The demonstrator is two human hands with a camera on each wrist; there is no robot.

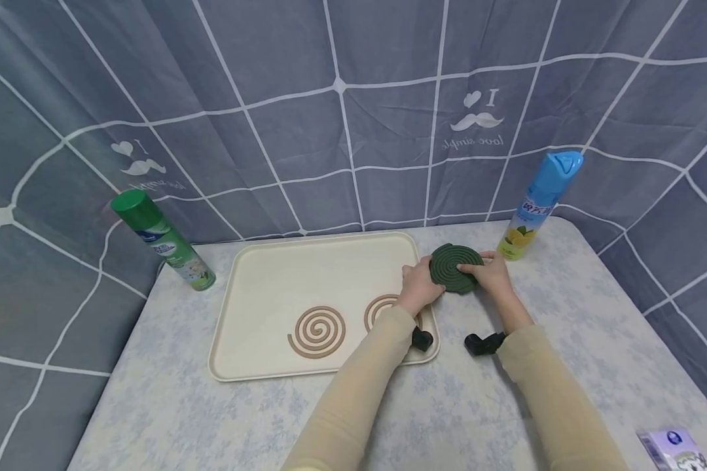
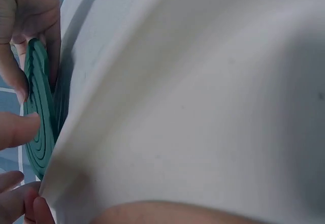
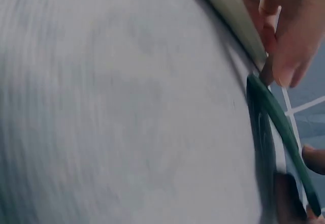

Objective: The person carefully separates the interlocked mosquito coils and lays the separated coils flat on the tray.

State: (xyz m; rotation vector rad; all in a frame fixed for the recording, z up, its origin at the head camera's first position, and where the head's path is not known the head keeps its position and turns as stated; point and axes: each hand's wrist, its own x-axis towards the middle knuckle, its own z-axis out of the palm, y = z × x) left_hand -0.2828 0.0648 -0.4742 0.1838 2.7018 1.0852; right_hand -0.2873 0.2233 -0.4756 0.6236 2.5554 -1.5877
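Over the table just right of the tray, a round dark green mosquito coil (image 1: 452,267) is held between both hands. My left hand (image 1: 419,286) grips its left edge above the tray's right rim. On the right side, my right hand (image 1: 496,278) pinches the coil with the thumb on top. In the left wrist view the green coil (image 2: 39,112) stands nearly edge-on, tilted. The right wrist view also shows its thin edge (image 3: 284,132), with a dark ringed shape beneath it. Two brown spiral coils lie on the cream tray (image 1: 289,268): one (image 1: 317,331) uncovered, the other (image 1: 377,307) partly hidden by my left arm.
At the table's back left stands a green spray can (image 1: 165,239). A blue and yellow spray can (image 1: 539,206) stands behind my right hand. Near the front right lies a purple box (image 1: 674,450). A grey-blue curtain (image 1: 389,131) with white lines hangs behind the table.
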